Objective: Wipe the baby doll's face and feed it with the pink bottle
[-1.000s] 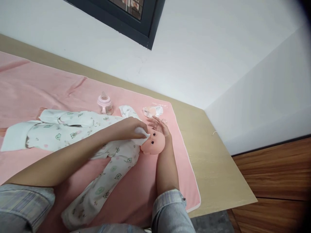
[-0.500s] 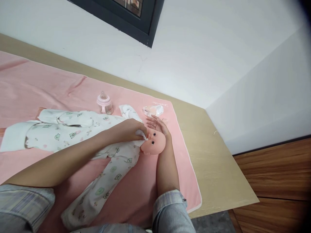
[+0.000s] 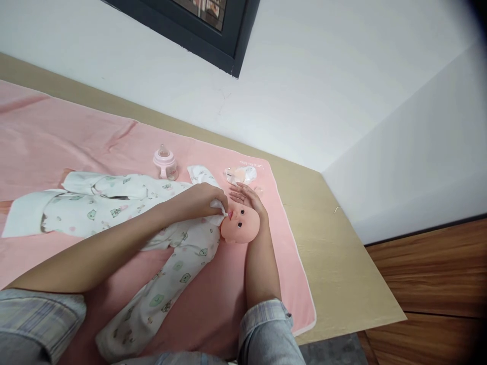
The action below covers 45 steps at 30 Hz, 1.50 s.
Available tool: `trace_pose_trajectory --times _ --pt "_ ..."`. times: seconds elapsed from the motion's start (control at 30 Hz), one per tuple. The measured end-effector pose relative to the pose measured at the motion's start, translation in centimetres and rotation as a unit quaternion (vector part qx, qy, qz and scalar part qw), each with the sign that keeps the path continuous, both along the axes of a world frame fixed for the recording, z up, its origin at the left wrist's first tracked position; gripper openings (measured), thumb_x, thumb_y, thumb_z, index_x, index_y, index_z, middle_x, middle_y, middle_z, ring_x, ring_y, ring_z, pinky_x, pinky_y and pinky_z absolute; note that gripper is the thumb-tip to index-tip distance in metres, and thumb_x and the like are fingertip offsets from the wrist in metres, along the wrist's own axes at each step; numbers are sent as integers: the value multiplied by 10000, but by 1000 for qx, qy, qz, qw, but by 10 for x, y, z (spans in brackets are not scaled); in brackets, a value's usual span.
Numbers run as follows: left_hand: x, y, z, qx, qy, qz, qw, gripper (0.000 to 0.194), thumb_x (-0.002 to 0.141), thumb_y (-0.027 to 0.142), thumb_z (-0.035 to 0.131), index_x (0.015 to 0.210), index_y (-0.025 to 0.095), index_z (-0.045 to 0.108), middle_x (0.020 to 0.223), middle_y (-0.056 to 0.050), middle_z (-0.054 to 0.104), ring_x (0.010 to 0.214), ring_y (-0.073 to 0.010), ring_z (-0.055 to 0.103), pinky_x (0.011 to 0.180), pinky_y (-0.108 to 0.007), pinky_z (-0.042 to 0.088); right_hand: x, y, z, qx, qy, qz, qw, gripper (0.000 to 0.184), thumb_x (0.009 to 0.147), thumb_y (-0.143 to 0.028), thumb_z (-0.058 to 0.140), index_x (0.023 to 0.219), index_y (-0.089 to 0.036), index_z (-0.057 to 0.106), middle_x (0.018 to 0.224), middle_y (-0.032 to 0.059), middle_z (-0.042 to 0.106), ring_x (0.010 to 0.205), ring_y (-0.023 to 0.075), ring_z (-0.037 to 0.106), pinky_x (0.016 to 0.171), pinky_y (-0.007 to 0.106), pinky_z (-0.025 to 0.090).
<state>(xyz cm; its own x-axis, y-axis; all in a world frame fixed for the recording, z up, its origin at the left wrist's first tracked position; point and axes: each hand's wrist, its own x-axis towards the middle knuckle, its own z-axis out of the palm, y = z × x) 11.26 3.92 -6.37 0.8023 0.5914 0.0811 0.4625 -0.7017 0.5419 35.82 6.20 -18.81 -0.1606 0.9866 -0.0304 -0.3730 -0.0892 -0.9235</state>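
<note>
A baby doll (image 3: 243, 226) lies on its back, its bare head toward the right. It wears a white printed outfit (image 3: 178, 263) with green animal figures. My left hand (image 3: 203, 198) reaches across the doll's chest, closed on a thin white cloth (image 3: 218, 207); a twisted corner of it points at the doll's mouth. Around the crown of the head curves my right hand (image 3: 249, 197), palm beside the head and fingers stretched out, holding nothing. The far side of that hand is partly hidden by the head.
A pink blanket (image 3: 274, 284) covers much of the wooden table (image 3: 323, 253). Beyond the doll stand a pink-topped baby bottle (image 3: 166, 163) and a clear plastic packet (image 3: 240, 175). A white wall and a dark window frame (image 3: 232, 40) rise behind.
My left hand has drawn the cloth's corner slightly left, off the doll's lips, so the mouth shows more. My right hand stays against the head.
</note>
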Motion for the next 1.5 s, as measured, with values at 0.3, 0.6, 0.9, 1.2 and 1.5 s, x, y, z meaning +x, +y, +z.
trace_pose_trajectory --times 0.3,0.6,0.9,1.2,1.5 --pt "2 2 -5 28 -10 18 999 126 803 236 631 862 242 742 955 25 737 903 -191 664 756 -243 433 -3 -1 1 -2 -13 -13 1000 431 815 -466 646 1175 -242 568 1282 66 637 1175 201 623 1083 405 470" --pt "6 2 -10 36 -19 23 999 128 841 216 625 901 223 738 987 11 719 933 -200 652 773 -258 427 4 11 -11 -6 -12 -2 1000 468 791 -465 669 1181 -227 569 1234 71 660 1120 203 649 1071 430 480" --pt "11 -5 -10 78 -36 34 996 135 855 192 609 897 211 735 973 -8 714 922 -202 644 758 -259 424 5 9 -10 -1 -9 9 1000 465 791 -434 673 1192 -225 565 1210 59 673 1098 198 659 1066 424 484" --pt "12 -7 -11 86 -73 45 993 188 838 157 557 874 204 735 970 -9 710 852 -178 649 714 -244 433 -2 -4 7 -9 -5 -8 1000 393 832 -388 641 1180 -214 581 1201 58 679 1093 190 652 1041 396 496" --pt "7 -14 -3 4 -99 -3 995 128 818 237 637 882 235 747 898 29 719 834 -168 652 717 -231 423 1 3 0 -19 -7 -6 1000 376 832 -404 639 1168 -248 582 1217 40 669 1125 196 642 1081 408 467"
